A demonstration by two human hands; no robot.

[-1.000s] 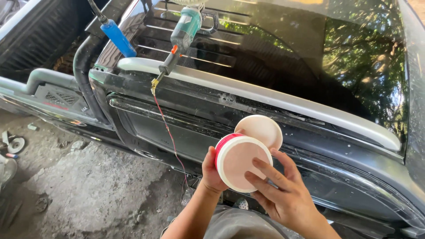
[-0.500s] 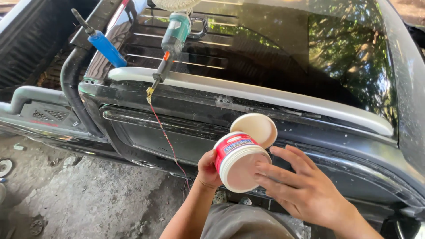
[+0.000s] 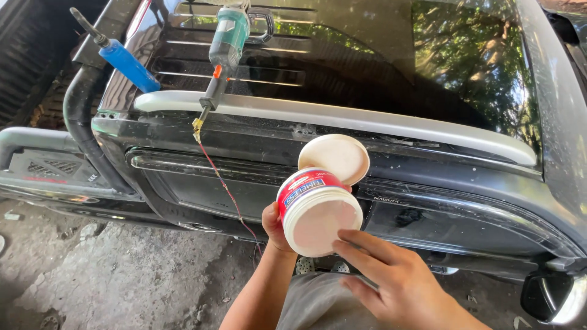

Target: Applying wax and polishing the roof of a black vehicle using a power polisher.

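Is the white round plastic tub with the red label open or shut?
Open. The white round plastic tub in the left hand shows pale paste inside, and its white lid sits behind it, off the rim.

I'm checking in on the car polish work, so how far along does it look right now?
Done: the white jar is open, its lid off and held behind it by the left hand. In hand: the right hand has its fingertips at the jar's open mouth, over pale paste. Left: the dark car panel shows no paste on it, and the green power tool lies untouched on the car.
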